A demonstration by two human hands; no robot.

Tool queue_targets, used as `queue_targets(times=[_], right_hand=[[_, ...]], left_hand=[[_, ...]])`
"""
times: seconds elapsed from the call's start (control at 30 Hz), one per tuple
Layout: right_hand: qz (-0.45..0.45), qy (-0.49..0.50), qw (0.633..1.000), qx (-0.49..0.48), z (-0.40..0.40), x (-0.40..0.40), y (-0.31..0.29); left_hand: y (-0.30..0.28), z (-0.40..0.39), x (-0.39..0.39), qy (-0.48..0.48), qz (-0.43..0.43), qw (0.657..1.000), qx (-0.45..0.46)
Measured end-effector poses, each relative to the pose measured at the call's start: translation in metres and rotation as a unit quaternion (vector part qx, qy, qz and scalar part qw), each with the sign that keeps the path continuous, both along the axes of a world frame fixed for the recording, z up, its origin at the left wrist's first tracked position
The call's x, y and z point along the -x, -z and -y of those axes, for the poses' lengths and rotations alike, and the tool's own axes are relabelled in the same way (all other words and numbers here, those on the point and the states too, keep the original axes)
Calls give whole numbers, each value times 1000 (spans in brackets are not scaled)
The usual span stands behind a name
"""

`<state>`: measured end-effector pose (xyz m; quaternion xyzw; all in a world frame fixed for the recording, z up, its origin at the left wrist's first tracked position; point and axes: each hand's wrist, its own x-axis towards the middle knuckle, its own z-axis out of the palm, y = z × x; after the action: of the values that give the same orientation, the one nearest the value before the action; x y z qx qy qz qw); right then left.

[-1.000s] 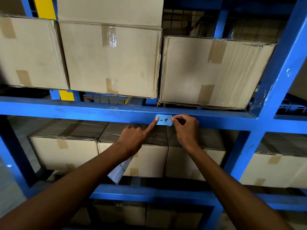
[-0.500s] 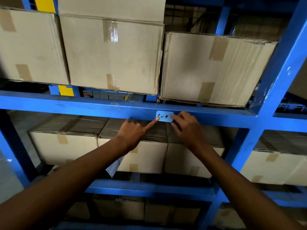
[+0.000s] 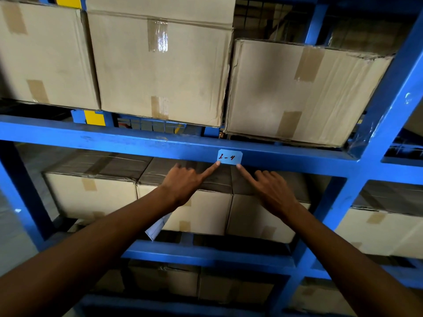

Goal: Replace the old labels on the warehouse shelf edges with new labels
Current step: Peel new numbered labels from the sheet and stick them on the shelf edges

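A small pale blue label (image 3: pixel 229 157) with "1-4" handwritten on it sits on the front face of the blue shelf beam (image 3: pixel 137 145). My left hand (image 3: pixel 185 184) points with its index fingertip on the label's lower left corner. Its other fingers curl around a white sheet of paper (image 3: pixel 158 227) that hangs below the wrist. My right hand (image 3: pixel 270 191) touches the label's lower right corner with its index fingertip; the rest of its fingers are loosely bent and hold nothing.
Large taped cardboard boxes (image 3: pixel 160 65) stand on the shelf above the beam, and more boxes (image 3: pixel 91 195) fill the shelves below. A blue upright post (image 3: pixel 389 99) rises at the right. A yellow post (image 3: pixel 93 117) shows behind the rack.
My right hand has let go of the label's right edge and slid down to its lower corner with one finger. The left fingertip stays on the lower left corner.
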<state>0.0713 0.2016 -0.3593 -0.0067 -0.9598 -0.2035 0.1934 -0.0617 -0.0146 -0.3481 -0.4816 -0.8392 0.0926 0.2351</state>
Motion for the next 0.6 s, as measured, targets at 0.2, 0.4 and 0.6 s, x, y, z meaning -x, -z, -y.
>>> queue_targets(times=[0.2, 0.4, 0.6], right_hand=[[-38, 43, 998, 7, 6, 7, -12], [-39, 127, 987, 88, 3, -27, -9], [-137, 76, 940, 303, -4, -81, -40]], left_hand=[[-6, -8, -6, -13, 18, 1000, -15], [-8, -3, -24, 13, 88, 990, -114], [-29, -28, -66, 157, 372, 853, -330]])
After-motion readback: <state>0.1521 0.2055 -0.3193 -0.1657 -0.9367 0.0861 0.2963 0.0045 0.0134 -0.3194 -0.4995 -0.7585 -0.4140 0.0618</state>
